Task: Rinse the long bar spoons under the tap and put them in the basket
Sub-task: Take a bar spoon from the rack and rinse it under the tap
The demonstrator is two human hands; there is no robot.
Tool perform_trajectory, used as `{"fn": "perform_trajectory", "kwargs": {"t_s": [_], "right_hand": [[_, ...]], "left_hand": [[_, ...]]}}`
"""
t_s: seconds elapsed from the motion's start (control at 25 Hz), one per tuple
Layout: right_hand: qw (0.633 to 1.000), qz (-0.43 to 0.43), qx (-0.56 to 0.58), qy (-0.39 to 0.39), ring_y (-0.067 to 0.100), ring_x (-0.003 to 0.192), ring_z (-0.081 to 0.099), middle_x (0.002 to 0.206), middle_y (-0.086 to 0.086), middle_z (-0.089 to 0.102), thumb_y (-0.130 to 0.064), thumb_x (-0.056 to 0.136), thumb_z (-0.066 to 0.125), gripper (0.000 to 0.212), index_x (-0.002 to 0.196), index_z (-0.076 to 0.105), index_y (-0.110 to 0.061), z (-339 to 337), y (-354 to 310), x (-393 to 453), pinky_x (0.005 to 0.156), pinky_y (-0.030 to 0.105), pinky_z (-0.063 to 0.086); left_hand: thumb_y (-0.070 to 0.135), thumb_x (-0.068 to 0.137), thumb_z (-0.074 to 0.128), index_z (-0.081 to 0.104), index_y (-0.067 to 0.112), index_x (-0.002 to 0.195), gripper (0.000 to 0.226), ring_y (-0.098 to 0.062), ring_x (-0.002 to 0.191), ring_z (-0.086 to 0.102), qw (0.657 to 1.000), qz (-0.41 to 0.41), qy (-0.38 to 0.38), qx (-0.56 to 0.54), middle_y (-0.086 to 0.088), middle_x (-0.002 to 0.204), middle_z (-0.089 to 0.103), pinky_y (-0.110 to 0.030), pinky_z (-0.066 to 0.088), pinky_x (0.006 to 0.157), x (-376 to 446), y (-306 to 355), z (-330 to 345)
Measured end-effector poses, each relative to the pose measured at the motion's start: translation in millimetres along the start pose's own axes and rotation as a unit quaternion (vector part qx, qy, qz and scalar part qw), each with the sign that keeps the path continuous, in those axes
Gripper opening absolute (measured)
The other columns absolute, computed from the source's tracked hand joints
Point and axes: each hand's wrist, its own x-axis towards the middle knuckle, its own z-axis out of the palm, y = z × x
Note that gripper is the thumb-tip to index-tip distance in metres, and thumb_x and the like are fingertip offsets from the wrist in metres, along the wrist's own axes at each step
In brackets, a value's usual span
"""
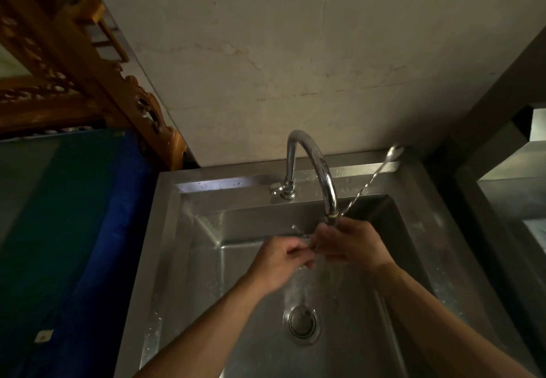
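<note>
the bar spoon [373, 177] slants up and right from the right hand [351, 244] grasping it, the left hand [280, 262] pinching its lower end under the tap [313, 167].

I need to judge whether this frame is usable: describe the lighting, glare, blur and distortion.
Head view: dim overall, left side nearly black; glare on the tap and the sink back rim; motion blur on the bar spoon gripped by the right hand and around the left hand under running water; wide-angle bending at the edges.
</note>
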Motion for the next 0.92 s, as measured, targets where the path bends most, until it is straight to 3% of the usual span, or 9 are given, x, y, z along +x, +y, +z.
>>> {"fn": "perform_trajectory", "kwargs": {"t_s": [0.12, 0.2, 0.28, 0.32, 0.44, 0.56, 0.76, 0.84, 0.92], "right_hand": [[0.997, -0.03, 0.031, 0.066, 0.021, 0.068, 0.075, 0.074, 0.006, 0.076, -0.024, 0.094, 0.061, 0.018, 0.088, 0.069, -0.009, -7.1, -10.0, 4.4, 0.061, 0.034, 0.061], [0.995, -0.057, 0.032, 0.081, 0.019, 0.065, 0.075, 0.074, 0.007, 0.076, -0.024, 0.093, 0.062, 0.015, 0.087, 0.07, -0.012, -14.7, -16.0, 3.2, 0.057, 0.028, 0.06], [0.994, -0.061, 0.046, 0.081, 0.022, 0.066, 0.075, 0.077, 0.007, 0.077, -0.024, 0.09, 0.066, 0.012, 0.088, 0.072, -0.014, -20.2, -17.4, 1.2, 0.057, 0.031, 0.061], [0.994, -0.054, 0.051, 0.076, 0.024, 0.067, 0.075, 0.077, 0.008, 0.077, -0.024, 0.089, 0.067, 0.011, 0.088, 0.073, -0.014, -22.3, -16.2, 0.5, 0.059, 0.034, 0.062], [0.994, -0.028, 0.082, 0.068, 0.026, 0.066, 0.075, 0.076, 0.01, 0.077, -0.021, 0.089, 0.068, 0.013, 0.092, 0.072, -0.009, -22.9, -9.2, -1.5, 0.06, 0.036, 0.062], [0.994, -0.017, 0.091, 0.065, 0.029, 0.072, 0.075, 0.082, 0.013, 0.077, -0.021, 0.09, 0.067, 0.016, 0.098, 0.071, -0.008, -23.2, -0.8, -0.8, 0.067, 0.041, 0.062], [0.996, -0.011, 0.075, 0.041, 0.026, 0.074, 0.076, 0.084, 0.007, 0.078, -0.023, 0.092, 0.065, 0.014, 0.102, 0.07, -0.014, -21.9, 11.5, -7.8, 0.064, 0.037, 0.062], [0.998, 0.006, 0.055, 0.044, 0.021, 0.069, 0.076, 0.079, 0.004, 0.078, -0.019, 0.092, 0.065, 0.01, 0.101, 0.069, -0.017, -21.9, 20.4, -12.7, 0.057, 0.03, 0.06], [0.997, 0.053, -0.007, 0.059, 0.017, 0.061, 0.074, 0.071, 0.002, 0.076, -0.014, 0.09, 0.066, 0.01, 0.099, 0.069, -0.018, -23.8, 37.5, -18.1, 0.052, 0.028, 0.058]], "left_hand": [[0.037, 0.09, 0.06, 0.069, 0.019, 0.076, 0.025, -0.012, 0.066, 0.059, 1.0, -0.019, 0.012, 0.0, -0.002, 0.071, 0.073, -0.029, 0.042, 0.065, 18.3, 20.1, -3.6], [0.034, 0.095, 0.053, 0.067, 0.02, 0.084, 0.023, -0.012, 0.075, 0.06, 0.987, 0.026, 0.123, 0.1, 0.001, 0.082, 0.07, -0.031, 0.047, 0.069, 31.4, 29.2, -14.4], [0.029, 0.094, 0.051, 0.062, 0.023, 0.109, 0.019, -0.019, 0.102, 0.055, 0.91, 0.076, 0.26, 0.315, 0.001, 0.115, 0.063, -0.038, 0.048, 0.08, 40.7, 31.2, -30.9], [0.03, 0.093, 0.051, 0.056, 0.024, 0.122, 0.029, -0.023, 0.113, 0.049, 0.877, 0.069, 0.267, 0.392, 0.002, 0.129, 0.055, -0.041, 0.046, 0.085, 43.7, 30.2, -37.1], [0.034, 0.093, 0.046, 0.042, 0.025, 0.137, 0.045, -0.025, 0.121, 0.042, 0.855, 0.024, 0.196, 0.48, 0.006, 0.14, 0.047, -0.042, 0.043, 0.089, 48.2, 21.6, -43.0], [0.029, 0.092, 0.046, 0.036, 0.022, 0.143, 0.052, -0.025, 0.118, 0.042, 0.838, 0.035, 0.177, 0.514, 0.005, 0.141, 0.047, -0.041, 0.042, 0.087, 44.0, 9.9, -40.0], [0.023, 0.089, 0.052, 0.018, 0.022, 0.15, 0.071, -0.026, 0.129, 0.037, 0.849, 0.0, 0.094, 0.52, 0.007, 0.157, 0.022, -0.044, 0.039, 0.098, 27.1, -6.3, -33.1], [0.027, 0.09, 0.05, 0.019, 0.023, 0.15, 0.067, -0.025, 0.131, 0.035, 0.858, -0.002, 0.099, 0.504, 0.008, 0.158, 0.021, -0.045, 0.039, 0.098, 25.3, -2.2, -31.5], [0.03, 0.091, 0.05, 0.033, 0.024, 0.145, 0.056, -0.024, 0.128, 0.04, 0.87, 0.031, 0.157, 0.466, 0.005, 0.152, 0.034, -0.044, 0.041, 0.097, 17.1, -3.0, -24.1]]}}
